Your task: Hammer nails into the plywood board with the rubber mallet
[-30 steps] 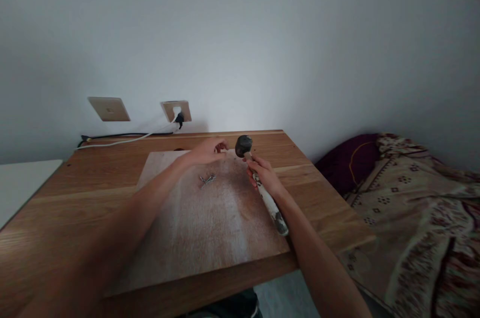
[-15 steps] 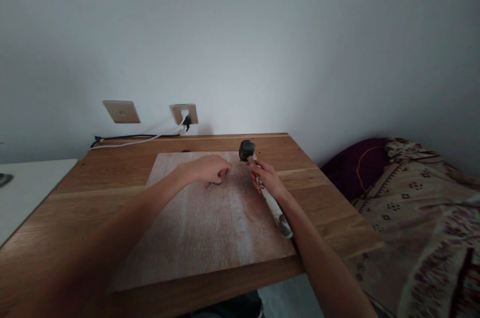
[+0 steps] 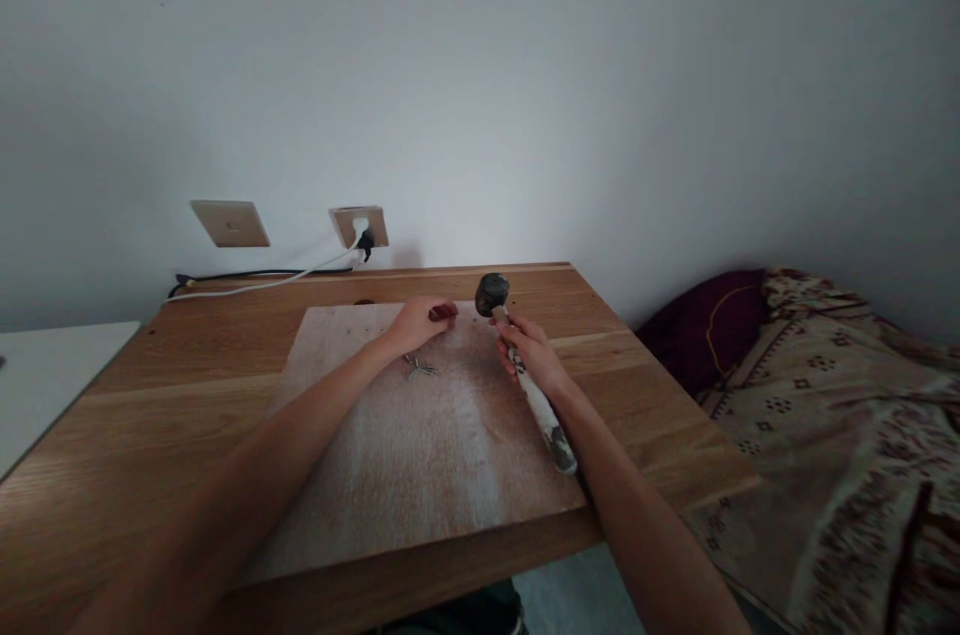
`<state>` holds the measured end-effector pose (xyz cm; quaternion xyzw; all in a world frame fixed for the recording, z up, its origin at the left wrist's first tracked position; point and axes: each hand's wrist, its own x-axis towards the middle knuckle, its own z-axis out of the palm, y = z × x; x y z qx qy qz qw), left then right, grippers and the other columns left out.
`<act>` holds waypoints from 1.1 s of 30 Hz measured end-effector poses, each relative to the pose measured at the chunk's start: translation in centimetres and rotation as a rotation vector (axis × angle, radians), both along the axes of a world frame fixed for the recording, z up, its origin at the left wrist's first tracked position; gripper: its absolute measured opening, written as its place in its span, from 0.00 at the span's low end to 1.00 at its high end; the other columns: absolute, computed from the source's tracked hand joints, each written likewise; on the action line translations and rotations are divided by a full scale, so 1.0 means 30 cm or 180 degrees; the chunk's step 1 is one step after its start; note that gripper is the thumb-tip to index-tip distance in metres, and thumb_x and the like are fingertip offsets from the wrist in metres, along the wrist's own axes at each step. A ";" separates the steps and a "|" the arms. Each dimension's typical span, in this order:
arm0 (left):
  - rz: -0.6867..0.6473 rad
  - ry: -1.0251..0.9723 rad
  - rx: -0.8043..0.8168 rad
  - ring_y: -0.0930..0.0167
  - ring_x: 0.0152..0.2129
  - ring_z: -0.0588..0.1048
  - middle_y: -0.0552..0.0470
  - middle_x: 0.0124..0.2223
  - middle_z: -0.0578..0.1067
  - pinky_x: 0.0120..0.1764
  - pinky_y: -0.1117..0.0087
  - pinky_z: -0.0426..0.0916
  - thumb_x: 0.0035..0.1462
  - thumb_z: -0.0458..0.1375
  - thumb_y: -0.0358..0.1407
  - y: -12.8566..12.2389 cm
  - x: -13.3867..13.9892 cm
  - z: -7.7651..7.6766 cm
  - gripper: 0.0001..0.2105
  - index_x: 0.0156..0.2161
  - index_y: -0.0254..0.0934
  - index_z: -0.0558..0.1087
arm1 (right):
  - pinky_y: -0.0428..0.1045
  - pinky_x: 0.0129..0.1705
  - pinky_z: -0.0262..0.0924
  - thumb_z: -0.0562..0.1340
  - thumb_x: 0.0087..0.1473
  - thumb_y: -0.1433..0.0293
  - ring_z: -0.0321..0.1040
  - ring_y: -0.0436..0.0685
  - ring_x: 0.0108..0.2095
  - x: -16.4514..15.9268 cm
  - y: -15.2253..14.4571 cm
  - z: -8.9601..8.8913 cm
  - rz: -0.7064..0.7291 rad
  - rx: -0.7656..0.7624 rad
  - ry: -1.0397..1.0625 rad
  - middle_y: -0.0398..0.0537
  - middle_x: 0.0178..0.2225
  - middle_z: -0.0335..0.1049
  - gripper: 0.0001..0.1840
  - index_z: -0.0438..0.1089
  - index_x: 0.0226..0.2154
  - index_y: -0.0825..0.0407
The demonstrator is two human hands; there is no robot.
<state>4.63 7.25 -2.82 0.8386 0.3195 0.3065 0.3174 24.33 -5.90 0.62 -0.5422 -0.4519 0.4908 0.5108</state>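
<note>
Here, the right hand grips a hammer over a board. The left hand is curled near nails; whether around anything, I cannot tell.

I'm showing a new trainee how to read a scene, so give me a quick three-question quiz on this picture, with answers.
1. True or false: the right hand grips the hammer at the butt end of its handle.
2. What do the thin metal pieces lie on?
a) the patterned bedding
b) the pale board
c) the white surface
3. Fill in: the ____ hand is nearer the metal pieces.

Key: 1. False, it grips close to the head. 2. b. 3. Left hand.
</note>
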 end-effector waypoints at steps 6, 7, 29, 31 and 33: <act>-0.0085 0.0067 0.0060 0.70 0.30 0.79 0.51 0.33 0.83 0.38 0.70 0.71 0.54 0.63 0.29 -0.003 -0.005 0.002 0.05 0.37 0.35 0.80 | 0.45 0.11 0.50 0.66 0.46 0.52 0.55 0.47 0.11 -0.010 -0.003 0.003 0.0085 0.0004 0.0027 0.33 0.18 0.61 0.24 0.68 0.38 0.52; -0.0092 0.0086 0.0076 0.69 0.30 0.79 0.51 0.34 0.83 0.39 0.70 0.71 0.54 0.63 0.29 -0.005 -0.005 0.002 0.05 0.37 0.35 0.80 | 0.45 0.11 0.50 0.67 0.45 0.52 0.55 0.47 0.11 -0.013 -0.004 0.004 0.0100 0.0004 0.0043 0.33 0.18 0.62 0.24 0.68 0.38 0.52; 0.0101 -0.0031 -0.0254 0.64 0.36 0.83 0.48 0.39 0.84 0.44 0.65 0.75 0.48 0.63 0.24 -0.009 0.006 -0.006 0.27 0.56 0.34 0.73 | 0.44 0.09 0.49 0.67 0.47 0.48 0.55 0.47 0.11 -0.068 -0.002 -0.032 0.0623 -0.0148 0.0268 0.34 0.20 0.64 0.26 0.65 0.38 0.50; 0.0101 -0.0020 -0.0248 0.64 0.36 0.83 0.48 0.39 0.84 0.44 0.65 0.75 0.48 0.63 0.25 -0.010 0.010 -0.010 0.27 0.57 0.35 0.73 | 0.44 0.09 0.49 0.67 0.48 0.47 0.56 0.47 0.11 -0.070 -0.005 -0.031 0.0588 -0.0132 0.0228 0.34 0.20 0.64 0.26 0.65 0.38 0.50; 0.0060 -0.0043 -0.0267 0.64 0.36 0.83 0.49 0.39 0.84 0.44 0.65 0.75 0.49 0.64 0.27 -0.006 0.012 -0.010 0.28 0.58 0.35 0.72 | 0.44 0.09 0.50 0.66 0.48 0.47 0.56 0.47 0.11 -0.072 -0.007 -0.032 0.0526 -0.0084 0.0225 0.34 0.21 0.65 0.27 0.66 0.39 0.50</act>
